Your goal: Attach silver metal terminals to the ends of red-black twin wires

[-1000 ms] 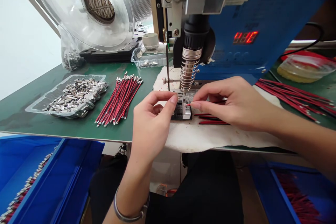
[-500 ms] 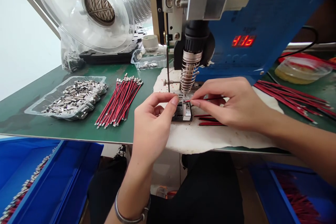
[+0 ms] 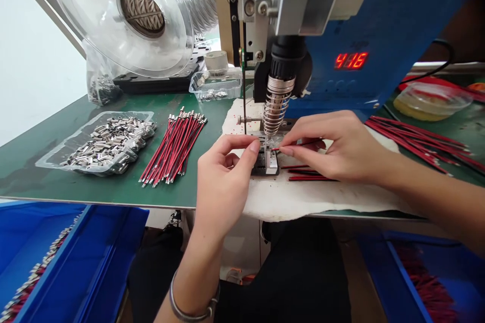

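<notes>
My left hand (image 3: pixel 229 176) is at the left side of a small metal fixture (image 3: pixel 271 161), thumb and forefinger pinched together. Whatever lies between those fingertips is hidden or too small to make out. From the right, my right hand (image 3: pixel 329 144) pinches a thin red-and-black wire (image 3: pixel 276 149), its end pointing at the fixture. Directly above the fixture stands the soldering machine's head (image 3: pixel 279 101), wrapped in a coiled spring, its tip close to the wire end. More red-and-black wires (image 3: pixel 303 178) lie on the white cloth (image 3: pixel 280 202) below my right hand.
On the left are a clear tray of small metal connectors (image 3: pixel 109 144) and a bundle of wires with metal ends (image 3: pixel 172 146). Loose wires (image 3: pixel 417 141) lie at right. Behind stands the blue machine (image 3: pixel 341 86). Blue bins (image 3: pixel 94 257) sit below the table edge.
The machine's head and its bracket sit slightly lower and further right in the picture. Both hands have shifted a little rightward, still pinched. The red display digits look different.
</notes>
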Available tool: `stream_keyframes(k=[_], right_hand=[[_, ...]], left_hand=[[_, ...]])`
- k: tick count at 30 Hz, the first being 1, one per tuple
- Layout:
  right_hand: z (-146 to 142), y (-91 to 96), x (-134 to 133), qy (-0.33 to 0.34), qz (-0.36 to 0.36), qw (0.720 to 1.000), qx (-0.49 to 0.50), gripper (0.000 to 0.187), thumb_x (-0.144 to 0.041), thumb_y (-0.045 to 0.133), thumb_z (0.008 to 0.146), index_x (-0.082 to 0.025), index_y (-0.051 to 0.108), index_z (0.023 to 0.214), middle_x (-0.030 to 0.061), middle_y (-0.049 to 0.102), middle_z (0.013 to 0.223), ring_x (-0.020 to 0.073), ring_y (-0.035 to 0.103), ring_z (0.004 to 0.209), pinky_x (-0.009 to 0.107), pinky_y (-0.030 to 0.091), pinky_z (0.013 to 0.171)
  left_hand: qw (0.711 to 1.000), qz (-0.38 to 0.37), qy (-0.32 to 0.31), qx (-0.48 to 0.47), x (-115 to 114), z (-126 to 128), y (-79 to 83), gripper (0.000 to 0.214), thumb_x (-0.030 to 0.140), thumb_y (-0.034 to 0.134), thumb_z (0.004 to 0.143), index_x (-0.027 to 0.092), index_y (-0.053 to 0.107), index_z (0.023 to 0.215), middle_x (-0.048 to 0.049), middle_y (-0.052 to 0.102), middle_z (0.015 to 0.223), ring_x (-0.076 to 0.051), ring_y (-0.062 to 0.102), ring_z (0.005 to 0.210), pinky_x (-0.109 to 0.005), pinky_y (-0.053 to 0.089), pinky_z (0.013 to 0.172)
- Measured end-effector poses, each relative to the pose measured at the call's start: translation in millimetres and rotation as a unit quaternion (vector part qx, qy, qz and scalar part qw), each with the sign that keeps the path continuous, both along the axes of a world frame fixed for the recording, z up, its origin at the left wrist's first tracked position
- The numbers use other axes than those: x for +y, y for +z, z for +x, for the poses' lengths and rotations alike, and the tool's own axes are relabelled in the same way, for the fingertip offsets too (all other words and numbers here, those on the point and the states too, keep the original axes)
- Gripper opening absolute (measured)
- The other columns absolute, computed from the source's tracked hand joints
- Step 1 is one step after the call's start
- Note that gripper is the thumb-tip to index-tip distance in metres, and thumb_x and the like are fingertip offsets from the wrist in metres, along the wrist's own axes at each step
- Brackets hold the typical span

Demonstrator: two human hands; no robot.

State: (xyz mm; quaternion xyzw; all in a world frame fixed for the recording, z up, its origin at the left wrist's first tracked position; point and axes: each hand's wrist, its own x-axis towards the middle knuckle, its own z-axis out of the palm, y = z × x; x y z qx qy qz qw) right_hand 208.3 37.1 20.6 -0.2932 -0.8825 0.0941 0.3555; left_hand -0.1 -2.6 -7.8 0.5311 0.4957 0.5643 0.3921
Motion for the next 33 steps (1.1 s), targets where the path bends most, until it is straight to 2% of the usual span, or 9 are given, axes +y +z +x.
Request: stream_keyframes(k=[5,9,13,18,21,24,28,33], right_hand=[[7,16.6,-6,-0.04,-0.027,0.999,-0.011,0.013,-0.025,0.069,0.094,-0.022,0.076,0.083,-0.0005,0.074,0.074,0.0114,0.056,0.056,0.029,0.042,0.051],[6,26.9,-2,-0.002,-0.079,0.996,-0.029,0.013,-0.026,0.07,0.091,-0.022,0.078,0.081,-0.0019,0.071,0.068,0.0107,0.053,0.053,0.029,0.037,0.047],[1,19.5,8,0.014,-0.13,0.991,-0.012,0.013,-0.028,0.071,0.09,-0.022,0.079,0.082,-0.0008,0.072,0.07,0.0116,0.053,0.055,0.029,0.038,0.048],[0,5.8,10,-0.025,-0.114,0.992,0.049,0.015,-0.029,0.071,0.091,-0.022,0.077,0.08,0.0008,0.072,0.072,0.0125,0.054,0.054,0.03,0.037,0.047],[-2,2.9,9,-0.015,-0.121,0.991,0.047,0.014,-0.027,0.07,0.091,-0.021,0.077,0.081,0.0005,0.072,0.072,0.0123,0.055,0.056,0.029,0.039,0.049],[-6,2.0,7,-0.012,-0.117,0.992,0.046,0.013,-0.025,0.069,0.092,-0.021,0.076,0.081,0.0,0.072,0.073,0.0117,0.055,0.056,0.028,0.039,0.049],[-10,1.8,5,-0.013,-0.1,0.994,0.037,0.013,-0.023,0.067,0.092,-0.02,0.075,0.082,-0.0002,0.072,0.073,0.0111,0.055,0.055,0.027,0.039,0.048],[-10,1.1,4,-0.033,-0.084,0.995,0.029,0.011,-0.021,0.068,0.092,-0.021,0.074,0.083,-0.0004,0.072,0.072,0.0111,0.053,0.053,0.028,0.039,0.045]], left_hand=[[0.999,-0.02,-0.015,-0.02,0,-1,-0.5,0.017,0.038,0.078,0.088,0.021,0.076,0.088,0.0028,0.055,0.063,-0.006,0.035,0.053,-0.019,0.026,0.047],[0.999,-0.029,-0.013,-0.024,0,-2,-1.7,0.021,0.041,0.079,0.087,0.021,0.074,0.086,0.0033,0.052,0.061,-0.006,0.035,0.052,-0.02,0.026,0.047],[1.0,-0.019,-0.019,0.0,0,-3,-1.9,0.018,0.041,0.077,0.089,0.023,0.076,0.087,0.0031,0.056,0.064,-0.007,0.037,0.054,-0.021,0.03,0.05],[1.0,-0.017,-0.007,0.006,0,-2,2.2,0.019,0.042,0.078,0.088,0.024,0.077,0.087,0.0034,0.059,0.066,-0.007,0.037,0.054,-0.021,0.031,0.05],[0.999,-0.033,-0.011,0.017,0,-2,3.1,0.02,0.043,0.078,0.088,0.023,0.076,0.087,0.0033,0.058,0.065,-0.007,0.039,0.054,-0.022,0.031,0.05],[0.999,-0.039,-0.023,0.026,1,-2,1.8,0.02,0.044,0.078,0.088,0.024,0.076,0.089,0.0025,0.06,0.064,-0.01,0.048,0.058,-0.023,0.035,0.053],[0.998,-0.041,-0.029,0.032,1,-1,1.9,0.021,0.044,0.076,0.089,0.022,0.076,0.091,-0.0011,0.071,0.074,-0.012,0.055,0.061,-0.024,0.038,0.053],[0.998,-0.039,-0.029,0.033,1,1,3.6,0.022,0.043,0.075,0.09,0.021,0.074,0.09,-0.0029,0.074,0.079,-0.013,0.058,0.06,-0.024,0.039,0.051]])
